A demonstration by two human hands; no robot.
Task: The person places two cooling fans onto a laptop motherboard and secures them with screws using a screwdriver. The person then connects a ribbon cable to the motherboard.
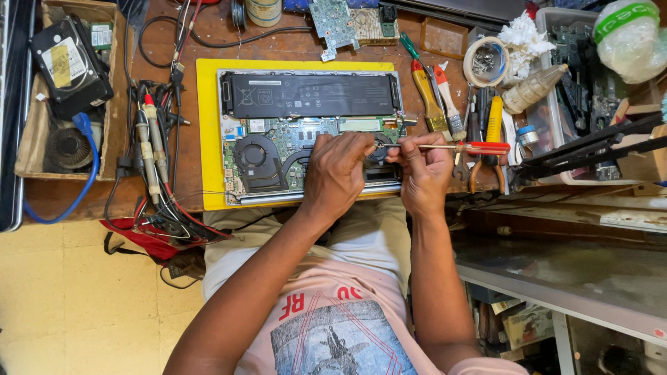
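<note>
An opened laptop lies bottom-up on a yellow mat, showing its black battery, a fan and the green board. My left hand rests on the board near the lower right corner, fingers curled over a part there. My right hand grips a red-handled screwdriver, whose thin shaft points left toward my left hand's fingertips. Whatever sits under my fingers is hidden.
Pliers, brushes and a yellow-handled tool lie right of the laptop. A tape roll, a bottle and a bin of parts crowd the far right. Probes and cables and a cardboard box sit left.
</note>
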